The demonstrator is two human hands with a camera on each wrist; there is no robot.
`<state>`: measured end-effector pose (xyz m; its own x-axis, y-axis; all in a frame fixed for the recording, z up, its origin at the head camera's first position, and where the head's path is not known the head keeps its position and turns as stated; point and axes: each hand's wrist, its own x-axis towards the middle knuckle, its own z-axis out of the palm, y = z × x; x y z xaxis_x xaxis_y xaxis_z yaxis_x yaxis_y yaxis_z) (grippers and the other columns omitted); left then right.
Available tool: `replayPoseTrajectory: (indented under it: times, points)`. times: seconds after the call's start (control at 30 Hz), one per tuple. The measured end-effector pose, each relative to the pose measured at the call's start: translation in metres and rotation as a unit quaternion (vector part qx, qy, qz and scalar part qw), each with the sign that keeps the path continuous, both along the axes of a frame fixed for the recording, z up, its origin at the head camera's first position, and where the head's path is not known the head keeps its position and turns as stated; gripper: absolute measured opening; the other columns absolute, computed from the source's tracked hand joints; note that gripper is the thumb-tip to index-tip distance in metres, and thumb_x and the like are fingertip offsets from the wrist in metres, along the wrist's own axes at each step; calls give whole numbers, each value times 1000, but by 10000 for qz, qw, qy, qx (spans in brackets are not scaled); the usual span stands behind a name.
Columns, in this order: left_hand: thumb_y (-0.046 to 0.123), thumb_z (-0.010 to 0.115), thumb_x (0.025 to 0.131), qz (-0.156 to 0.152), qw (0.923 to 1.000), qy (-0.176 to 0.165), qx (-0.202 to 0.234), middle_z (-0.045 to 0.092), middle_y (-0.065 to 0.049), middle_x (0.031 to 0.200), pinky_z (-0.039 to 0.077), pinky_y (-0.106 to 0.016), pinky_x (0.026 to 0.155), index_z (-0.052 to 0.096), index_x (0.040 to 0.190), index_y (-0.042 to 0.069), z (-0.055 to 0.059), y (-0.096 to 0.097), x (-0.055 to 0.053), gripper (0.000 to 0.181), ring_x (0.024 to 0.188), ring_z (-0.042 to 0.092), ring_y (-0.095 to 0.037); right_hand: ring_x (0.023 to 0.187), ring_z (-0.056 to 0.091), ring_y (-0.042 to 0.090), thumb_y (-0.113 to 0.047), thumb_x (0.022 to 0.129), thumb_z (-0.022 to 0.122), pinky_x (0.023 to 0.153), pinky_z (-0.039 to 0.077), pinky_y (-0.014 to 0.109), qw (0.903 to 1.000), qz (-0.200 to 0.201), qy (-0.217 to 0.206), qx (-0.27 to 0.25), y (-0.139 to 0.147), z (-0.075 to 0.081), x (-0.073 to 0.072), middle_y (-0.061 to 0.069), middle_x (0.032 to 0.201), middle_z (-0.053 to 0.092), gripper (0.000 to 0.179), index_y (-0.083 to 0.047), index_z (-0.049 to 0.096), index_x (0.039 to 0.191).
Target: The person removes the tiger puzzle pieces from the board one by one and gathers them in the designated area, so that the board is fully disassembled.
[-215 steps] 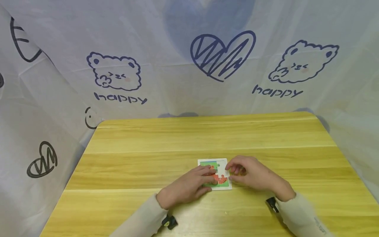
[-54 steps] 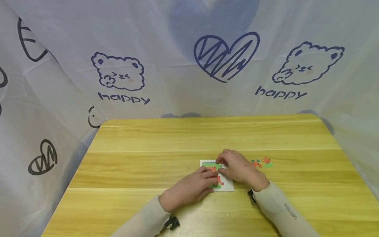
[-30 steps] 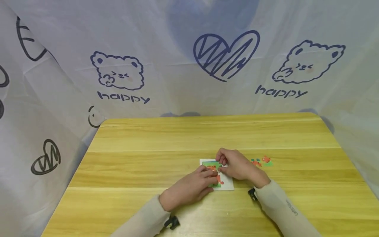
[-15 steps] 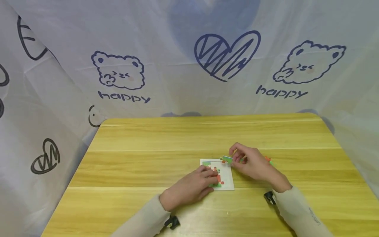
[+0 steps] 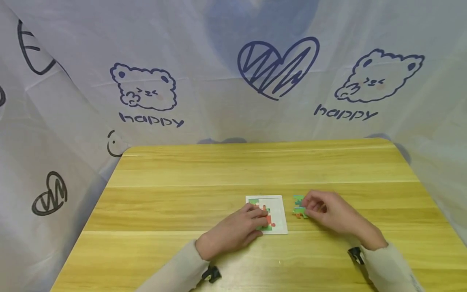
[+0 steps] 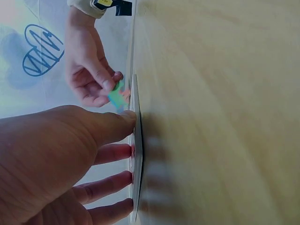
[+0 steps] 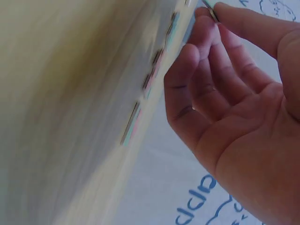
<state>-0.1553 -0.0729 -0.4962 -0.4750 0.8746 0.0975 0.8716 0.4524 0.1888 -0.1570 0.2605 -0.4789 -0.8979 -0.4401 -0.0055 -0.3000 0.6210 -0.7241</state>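
My left hand lies over the left part of a white-framed puzzle board, fingers stretched out across the remaining pieces. In the left wrist view the thumb and fingertips touch the board's edge and top. Green and red pieces show around my fingers; the board's right side and upper middle are bare white. Right of the board, my right hand pinches a green-and-orange puzzle piece between thumb and forefinger. Just beyond it a loose green-and-teal piece lies on the table, partly covered by the held one.
Several loose puzzle pieces lie flat on the wooden table beneath the right hand, mostly hidden by it in the head view. A white cloth printed with hearts and bears hangs behind and beside the table.
My right hand has lifted the upper-middle puzzle piece from the board and carried it right, over the loose pieces. Earlier, a lower-right piece left the board too. The left hand stays put.
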Motion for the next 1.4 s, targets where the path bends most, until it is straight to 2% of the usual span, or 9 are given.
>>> replayPoseTrajectory:
  times: [0.27, 0.47, 0.7, 0.9, 1.17, 1.27, 1.4]
  points:
    - [24, 71, 108, -63, 9999, 35, 153, 71, -4, 145, 48, -38, 122, 71, 125, 15, -1, -1, 0, 19, 135, 62, -24, 83, 62, -1, -8, 99, 79, 72, 59, 23, 9992, 240, -76, 310, 13, 0, 0, -7, 92, 71, 9, -13, 75, 105]
    - [23, 72, 107, -96, 9997, 56, 198, 71, -4, 143, 48, -39, 123, 72, 125, 16, 0, 0, -1, 19, 134, 63, -25, 82, 58, -2, -11, 95, 85, 71, 57, 23, 9985, 160, 96, 505, 12, 0, 3, -8, 91, 69, 14, -11, 75, 105]
    - [24, 71, 108, -53, 9999, -7, 117, 71, -4, 146, 47, -40, 126, 72, 127, 16, 3, 0, 0, 20, 137, 62, -25, 81, 56, 1, -15, 86, 93, 71, 52, 23, 9960, 139, 385, 792, 3, -1, 4, -8, 90, 69, 19, -14, 80, 100]
    - [24, 71, 108, -50, 9999, 2, 95, 71, -4, 146, 47, -41, 126, 72, 126, 17, 3, 0, 0, 20, 137, 63, -24, 82, 56, 1, -10, 88, 91, 72, 52, 22, 9957, 206, 353, 837, -2, -3, 4, -8, 91, 69, 17, -13, 82, 103]
    - [25, 71, 108, -13, 10000, 19, 78, 71, -3, 145, 47, -40, 124, 71, 125, 17, 4, -1, 1, 19, 135, 63, -24, 84, 58, 1, -13, 91, 89, 72, 55, 23, 9959, 201, 237, 848, -5, -3, 3, -8, 95, 71, 18, -12, 81, 107]
    - [24, 71, 107, -7, 9999, -50, 120, 71, -4, 145, 48, -39, 124, 72, 125, 17, 3, -1, 1, 19, 137, 63, -25, 84, 60, -1, -15, 93, 88, 73, 57, 23, 9964, 121, 354, 763, -7, -3, 3, -9, 96, 72, 17, -13, 81, 109]
    - [24, 71, 108, 100, 9994, -310, 104, 71, -1, 138, 51, -34, 119, 75, 126, 18, 4, -1, 0, 20, 132, 62, -22, 86, 63, -2, -15, 95, 86, 75, 60, 24, 9972, -13, 518, 534, -14, -2, 4, -10, 99, 75, 16, -15, 81, 109]
